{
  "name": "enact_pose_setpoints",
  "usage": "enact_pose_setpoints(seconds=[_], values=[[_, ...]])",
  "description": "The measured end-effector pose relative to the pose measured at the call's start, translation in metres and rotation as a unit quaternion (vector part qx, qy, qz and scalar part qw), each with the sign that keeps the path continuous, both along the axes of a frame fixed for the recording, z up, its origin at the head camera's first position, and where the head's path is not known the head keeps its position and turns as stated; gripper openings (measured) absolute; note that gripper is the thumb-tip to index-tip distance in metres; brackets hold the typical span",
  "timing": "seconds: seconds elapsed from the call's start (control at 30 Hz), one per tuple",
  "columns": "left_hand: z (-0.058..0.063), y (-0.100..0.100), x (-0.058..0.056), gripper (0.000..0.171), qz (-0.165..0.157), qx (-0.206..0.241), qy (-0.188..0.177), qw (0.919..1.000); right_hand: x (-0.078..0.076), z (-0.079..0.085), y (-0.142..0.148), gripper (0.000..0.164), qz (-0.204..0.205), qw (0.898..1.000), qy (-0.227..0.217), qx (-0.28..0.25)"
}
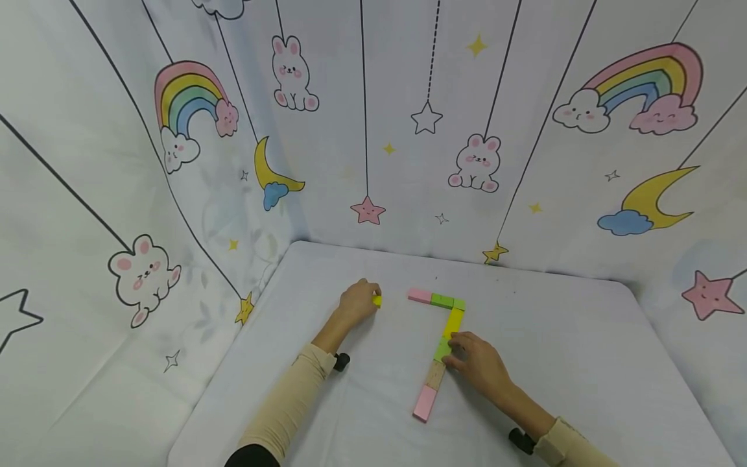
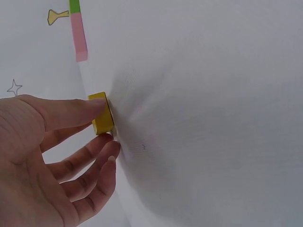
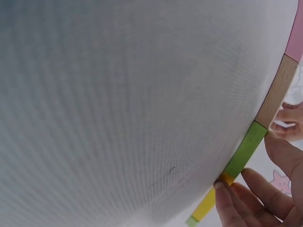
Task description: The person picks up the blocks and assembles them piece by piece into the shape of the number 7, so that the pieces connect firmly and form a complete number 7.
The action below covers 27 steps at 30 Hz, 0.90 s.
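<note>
My left hand (image 1: pixel 357 303) pinches a small yellow block (image 2: pixel 102 113) between thumb and fingers, just above or on the white tabletop. To its right, several coloured blocks lie end to end in a bent row. Its far arm has a pink block (image 1: pixel 419 295) and a green block (image 1: pixel 442 301), with a light green block (image 1: pixel 459 304) at the corner. Down from there run a yellow block (image 1: pixel 452 322), a green block (image 1: pixel 442 349), a bare wooden block (image 1: pixel 434 374) and a pink block (image 1: pixel 425 403). My right hand (image 1: pixel 480 364) holds the second green block, thumb by its near end, fingers by the yellow joint.
The white cloth-covered table (image 1: pixel 572 363) has a rounded back edge. Behind it and on the left hangs a printed curtain (image 1: pixel 397 78) with rabbits, rainbows, moons and stars. A dark wrist device (image 1: pixel 521 441) sits under the right wrist, another (image 1: pixel 342 362) by the left.
</note>
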<state>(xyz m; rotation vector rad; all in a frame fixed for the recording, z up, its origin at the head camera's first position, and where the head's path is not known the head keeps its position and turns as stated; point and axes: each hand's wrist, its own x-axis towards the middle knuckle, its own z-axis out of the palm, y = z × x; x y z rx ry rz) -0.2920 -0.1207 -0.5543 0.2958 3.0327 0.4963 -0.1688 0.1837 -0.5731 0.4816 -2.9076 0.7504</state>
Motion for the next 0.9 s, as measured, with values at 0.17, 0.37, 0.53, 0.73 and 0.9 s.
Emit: enact_pose_setpoints(seconds=[0.17,0.37,0.53,0.73,0.9], values=[[0.0,0.002,-0.002,0.032,0.0,0.001,0.005,1.0,0.0,0.0,0.0,0.043,-0.001,1.0,0.0,-0.003],[-0.002,0.003,-0.005,0.032,0.0,-0.002,0.011,0.9999,0.0,-0.002,0.001,0.043,-0.001,1.0,0.004,-0.005],[-0.005,0.004,-0.008,0.03,-0.001,0.003,0.02,0.9998,-0.001,-0.001,0.001,0.043,-0.001,1.0,0.005,-0.003],[-0.01,0.008,-0.014,0.031,-0.001,-0.008,0.025,0.9997,-0.001,0.0,0.001,0.043,-0.002,1.0,0.003,-0.003],[-0.011,0.011,-0.016,0.031,0.002,-0.013,0.019,0.9997,0.0,-0.001,0.0,0.043,-0.007,1.0,0.006,-0.003]])
